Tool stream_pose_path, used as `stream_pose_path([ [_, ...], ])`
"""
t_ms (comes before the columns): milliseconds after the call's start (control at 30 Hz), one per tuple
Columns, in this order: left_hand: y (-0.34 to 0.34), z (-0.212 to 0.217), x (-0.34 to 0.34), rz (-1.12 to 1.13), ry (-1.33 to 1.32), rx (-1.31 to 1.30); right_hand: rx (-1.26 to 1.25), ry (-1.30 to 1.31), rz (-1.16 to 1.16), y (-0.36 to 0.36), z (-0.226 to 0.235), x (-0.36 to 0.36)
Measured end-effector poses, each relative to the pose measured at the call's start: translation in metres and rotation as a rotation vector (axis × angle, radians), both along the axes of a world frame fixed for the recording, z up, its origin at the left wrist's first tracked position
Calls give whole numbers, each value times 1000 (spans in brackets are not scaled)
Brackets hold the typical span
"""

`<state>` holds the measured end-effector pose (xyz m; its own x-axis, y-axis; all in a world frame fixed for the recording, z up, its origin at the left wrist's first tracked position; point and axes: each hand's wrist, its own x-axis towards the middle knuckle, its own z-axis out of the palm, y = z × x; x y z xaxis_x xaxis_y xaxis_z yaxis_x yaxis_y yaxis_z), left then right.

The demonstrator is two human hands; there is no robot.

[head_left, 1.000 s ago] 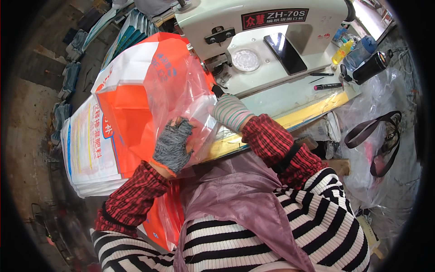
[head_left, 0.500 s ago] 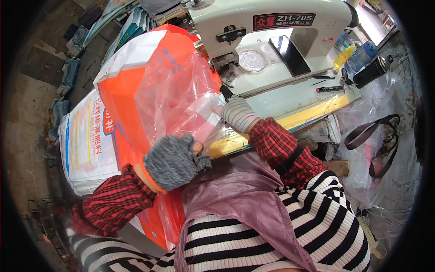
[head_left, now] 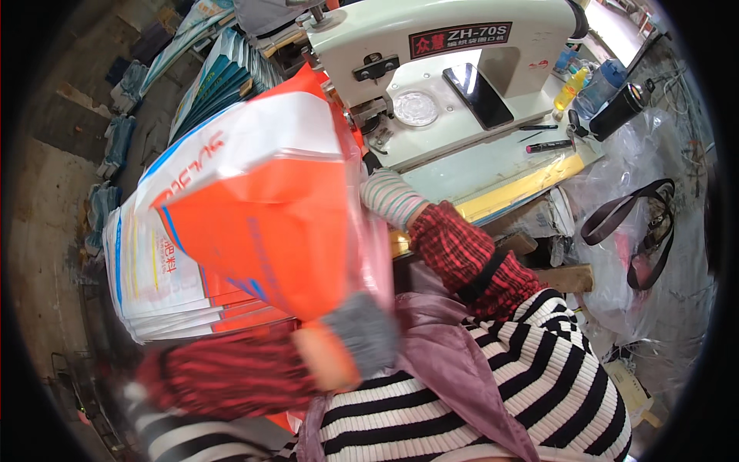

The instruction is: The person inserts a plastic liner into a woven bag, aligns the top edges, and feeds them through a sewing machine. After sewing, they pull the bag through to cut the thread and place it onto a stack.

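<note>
A large orange-and-white woven plastic bag point(head_left: 269, 215) with a clear plastic liner point(head_left: 376, 262) hangs bulging before me, its upper right edge at the head of a white bag-sewing machine point(head_left: 315, 46). My right hand point(head_left: 391, 196), in a striped glove with a black fingertip, grips the bag's edge just below the machine head; the bag covers part of its fingers. Blurred by motion, my left hand point(head_left: 358, 339), in a fuzzy grey glove with an orange cuff, is at the bag's lower right corner. Its fingers are too smeared to read.
Left of the bag lies a stack of printed white bags point(head_left: 158, 300); more folded bags point(head_left: 219, 81) stand behind. A black phone point(head_left: 479, 96) and a round clear dish point(head_left: 416, 108) rest on the machine bed. Pens point(head_left: 548, 145), bottles point(head_left: 570, 91) and a dark strap point(head_left: 627, 212) are at right.
My left hand has moved right and down toward my lap, and the bag has swung over to show its orange and white outside. My right hand stays near the machine head.
</note>
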<state>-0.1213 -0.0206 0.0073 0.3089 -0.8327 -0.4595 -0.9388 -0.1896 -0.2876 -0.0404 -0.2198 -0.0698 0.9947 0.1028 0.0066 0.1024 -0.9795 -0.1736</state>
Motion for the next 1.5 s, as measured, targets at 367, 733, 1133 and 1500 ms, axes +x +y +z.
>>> stream_pose_path([
  [367,-17,32,7,-401,-91,-173,220,278,-404,9,24,12],
  [733,-108,22,26,-407,430,339,694,150,-345,13,14,-40],
  [1133,-117,33,31,-373,431,290,349,268,-457,3,37,-4],
  [1500,-95,97,74,-329,393,91,420,183,-464,-10,27,5],
])
